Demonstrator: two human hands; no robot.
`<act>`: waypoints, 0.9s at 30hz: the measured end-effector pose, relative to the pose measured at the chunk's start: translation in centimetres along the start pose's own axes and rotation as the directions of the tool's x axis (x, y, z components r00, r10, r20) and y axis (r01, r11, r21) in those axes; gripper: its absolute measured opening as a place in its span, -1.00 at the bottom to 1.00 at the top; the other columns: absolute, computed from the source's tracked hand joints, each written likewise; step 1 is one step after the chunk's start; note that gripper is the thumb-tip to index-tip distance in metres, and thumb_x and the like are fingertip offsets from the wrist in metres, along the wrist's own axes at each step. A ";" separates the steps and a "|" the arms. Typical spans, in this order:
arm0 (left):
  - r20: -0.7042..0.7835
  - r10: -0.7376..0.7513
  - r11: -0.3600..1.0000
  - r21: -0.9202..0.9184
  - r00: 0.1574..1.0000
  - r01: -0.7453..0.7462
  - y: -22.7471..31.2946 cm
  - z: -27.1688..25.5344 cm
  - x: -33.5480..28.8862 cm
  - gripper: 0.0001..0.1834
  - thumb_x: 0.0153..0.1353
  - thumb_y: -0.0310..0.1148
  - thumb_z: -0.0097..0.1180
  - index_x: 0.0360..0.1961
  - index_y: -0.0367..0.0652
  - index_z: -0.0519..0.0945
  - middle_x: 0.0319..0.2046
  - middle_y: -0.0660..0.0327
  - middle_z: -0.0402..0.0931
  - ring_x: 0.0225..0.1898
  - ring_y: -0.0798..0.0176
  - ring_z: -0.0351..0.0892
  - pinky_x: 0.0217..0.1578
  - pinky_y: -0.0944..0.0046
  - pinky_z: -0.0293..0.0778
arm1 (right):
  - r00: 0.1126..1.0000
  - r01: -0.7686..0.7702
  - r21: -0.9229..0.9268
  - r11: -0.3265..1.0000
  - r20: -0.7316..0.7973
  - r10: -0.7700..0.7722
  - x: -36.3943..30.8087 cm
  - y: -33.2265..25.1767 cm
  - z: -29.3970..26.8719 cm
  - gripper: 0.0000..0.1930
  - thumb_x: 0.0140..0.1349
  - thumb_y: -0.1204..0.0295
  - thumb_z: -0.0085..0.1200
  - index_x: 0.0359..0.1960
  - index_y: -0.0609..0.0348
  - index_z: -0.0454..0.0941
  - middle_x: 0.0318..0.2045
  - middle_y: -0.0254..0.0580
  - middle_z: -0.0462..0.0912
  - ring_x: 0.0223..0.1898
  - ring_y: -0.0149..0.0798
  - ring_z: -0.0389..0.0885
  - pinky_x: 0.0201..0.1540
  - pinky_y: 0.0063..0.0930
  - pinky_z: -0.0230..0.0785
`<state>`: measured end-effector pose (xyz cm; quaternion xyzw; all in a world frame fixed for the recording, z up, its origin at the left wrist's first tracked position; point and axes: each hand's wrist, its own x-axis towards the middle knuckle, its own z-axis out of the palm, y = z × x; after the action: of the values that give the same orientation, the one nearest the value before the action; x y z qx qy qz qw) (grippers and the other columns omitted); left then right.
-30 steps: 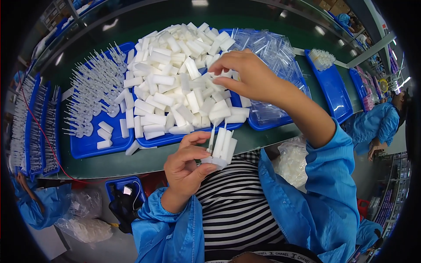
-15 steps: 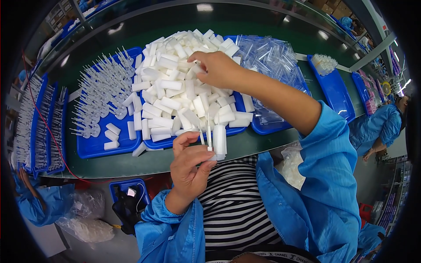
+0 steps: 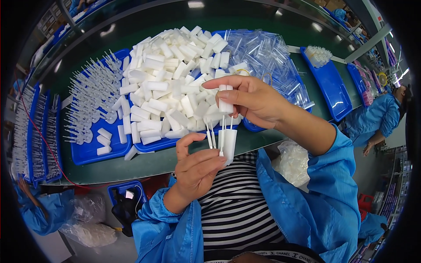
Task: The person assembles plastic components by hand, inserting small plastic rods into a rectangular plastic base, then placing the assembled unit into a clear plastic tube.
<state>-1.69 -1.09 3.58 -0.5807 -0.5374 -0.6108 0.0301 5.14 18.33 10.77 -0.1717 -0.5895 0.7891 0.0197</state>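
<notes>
several blue trays [image 3: 337, 103] on green bench [image 3: 151, 163]; co-worker [image 3: 380, 120] at far right. left grip [image 3: 197, 173] closed on pronged piece [image 3: 230, 147]; right grip [image 3: 256, 98] pinching white block [image 3: 226, 103] just above it.

Two bare hands meet at close quarters, the right hand [image 3: 252, 100] above and slightly to the right of the left hand [image 3: 195, 173], the pair just apart. The bare right forearm [image 3: 300, 122] slants in from the right, its thumb [image 3: 237, 97] and index finger [image 3: 226, 82] pinched together, the index pointing left. The left wrist [image 3: 176, 202] tilts upward from below, the hand's fingers [image 3: 197, 161] curled in a grip, one raised above the others
</notes>
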 end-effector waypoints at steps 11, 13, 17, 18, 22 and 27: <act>0.053 -0.015 1.000 -0.027 0.999 0.016 0.3 0.5 0.3 -0.79 -0.07 -0.50 0.28 -0.34 -0.09 0.60 -0.42 0.26 0.59 -0.26 0.15 0.50 -0.02 0.07 0.26 | 0.994 0.020 0.057 0.998 0.105 -0.026 -0.7 0.8 -0.7 -0.60 0.24 0.44 0.02 0.12 0.29 0.38 -0.32 -0.31 0.56 -0.28 -0.51 0.50 -0.17 -0.65 0.37; 0.047 -0.017 0.999 -0.031 0.999 0.019 0.2 0.5 0.3 -0.80 -0.06 -0.50 0.27 -0.34 -0.10 0.60 -0.43 0.26 0.59 -0.29 0.17 0.51 -0.02 0.07 0.27 | 0.979 0.052 -0.009 0.999 0.199 -0.049 -0.9 0.7 -1.2 -0.59 0.23 0.44 0.04 0.12 0.27 0.39 -0.27 -0.30 0.57 -0.25 -0.51 0.49 -0.14 -0.64 0.36; 0.055 -0.023 0.999 -0.044 0.998 0.026 0.0 0.3 0.3 -0.82 -0.04 -0.49 0.26 -0.34 -0.10 0.60 -0.43 0.26 0.59 -0.29 0.18 0.50 -0.02 0.05 0.27 | 0.946 0.149 -0.268 0.952 0.320 -0.058 -1.3 -0.4 -2.5 -0.51 0.18 0.51 0.09 0.18 0.26 0.32 -0.18 -0.19 0.58 -0.18 -0.48 0.52 -0.08 -0.62 0.37; 0.056 -0.028 0.999 -0.045 0.998 0.031 -0.1 0.3 0.2 -0.82 -0.04 -0.49 0.26 -0.34 -0.10 0.60 -0.43 0.26 0.59 -0.29 0.18 0.50 -0.02 0.05 0.27 | 0.955 0.140 -0.182 0.973 0.284 -0.084 -1.5 -0.5 -1.9 -0.50 0.12 0.55 0.14 0.14 0.32 0.34 -0.21 -0.22 0.58 -0.14 -0.41 0.56 -0.05 -0.57 0.40; 0.061 -0.015 0.996 -0.083 0.998 0.020 -0.2 0.5 0.1 -0.84 -0.02 -0.46 0.26 -0.35 -0.10 0.61 -0.42 0.27 0.59 -0.26 0.15 0.47 -0.03 0.05 0.27 | 0.943 0.193 -0.134 0.972 0.300 -0.146 -1.5 0.1 -2.7 -0.58 0.08 0.58 0.17 0.02 0.33 0.42 -0.21 -0.18 0.59 -0.16 -0.39 0.58 -0.06 -0.56 0.42; 0.079 -0.040 0.991 -0.125 0.996 0.049 -0.5 0.5 -0.2 -0.85 -0.01 -0.44 0.25 -0.35 -0.09 0.62 -0.42 0.28 0.59 -0.26 0.14 0.46 -0.03 0.05 0.27 | 0.930 0.353 -0.511 0.784 0.286 -0.232 -2.3 -0.2 -3.0 -0.70 -0.02 0.58 0.27 -0.20 0.37 0.54 -0.29 -0.12 0.63 -0.21 -0.34 0.62 -0.11 -0.53 0.44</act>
<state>-1.60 -0.60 3.02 -0.5921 -0.5109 -0.6218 -0.0409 8.16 20.65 10.82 0.0073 -0.8107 0.5846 0.0302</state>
